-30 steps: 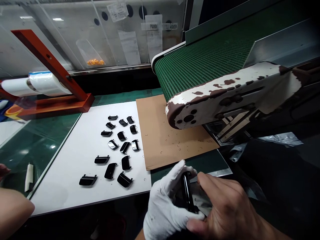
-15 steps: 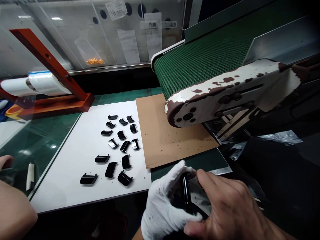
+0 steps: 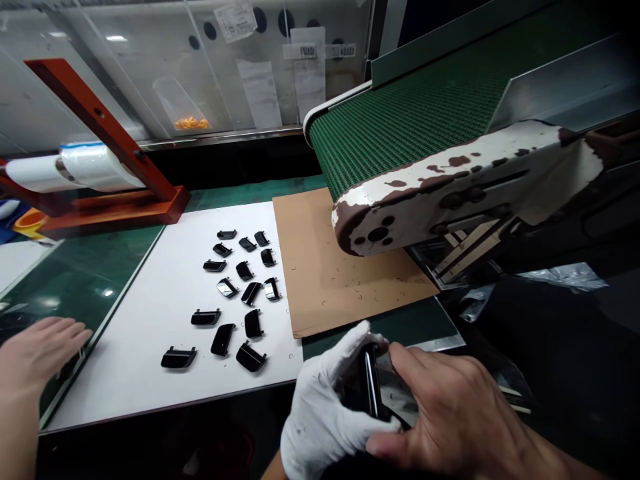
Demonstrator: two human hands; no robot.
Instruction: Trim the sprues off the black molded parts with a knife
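My left hand (image 3: 325, 407), in a white glove, grips a glossy black plastic part (image 3: 371, 383) by its two ends, over the table's front edge. The part stands roughly upright between thumb and fingers. My bare right hand (image 3: 450, 407) is closed against the part's right side, its fingers at the upper end and its thumb at the lower end. Several similar black plastic parts (image 3: 251, 358) with small tabs lie spread over a white sheet (image 3: 125, 393) to the left.
A brown cardboard sheet (image 3: 320, 267) with small curved scraps lies under the end of a green conveyor belt (image 3: 410, 127). An orange stand (image 3: 110, 213) holds a roll of clear film (image 3: 97, 165). Another person's hand (image 3: 45, 353) rests at the left.
The other person's hand at the left has come in over the table, covering the light-handled tool there. My hands and the black part have shifted very slightly.
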